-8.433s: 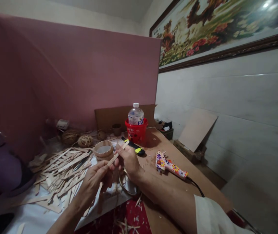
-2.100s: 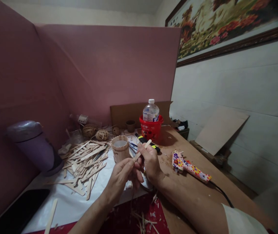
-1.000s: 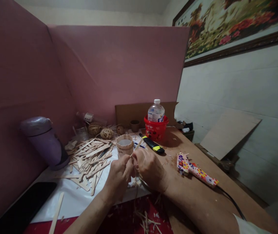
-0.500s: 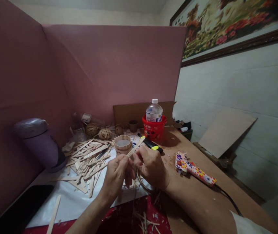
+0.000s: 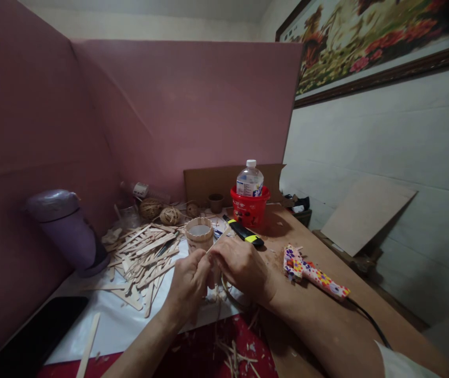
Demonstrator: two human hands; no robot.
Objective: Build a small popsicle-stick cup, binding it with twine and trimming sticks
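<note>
My left hand point(image 5: 188, 278) pinches a wooden craft stick point(image 5: 220, 240) between thumb and fingers. The stick tilts up to the right, and its far end shows above my knuckles. My right hand point(image 5: 242, 265) is closed over the stick, fingertips touching it beside my left thumb; what else those fingers hold is hidden. Below the hands hangs a thin pale strand point(image 5: 217, 310), its upper end out of sight. Just behind them stands a cup faced with wooden sticks point(image 5: 199, 242). A ring-shaped object point(image 5: 232, 299) lies partly covered under my right hand.
Loose craft sticks point(image 5: 146, 262) are heaped at left, twine balls point(image 5: 169, 216) behind. A black-and-yellow utility knife point(image 5: 246, 233) lies before a red bucket point(image 5: 244, 210) holding a bottle point(image 5: 250, 181). At right rests a flowered glue gun point(image 5: 313, 273); a purple tumbler point(image 5: 69, 233) stands left.
My right hand has turned and come in over the stick, meeting my left thumb and covering more of it. The stick's visible end is shorter. Other things stay put.
</note>
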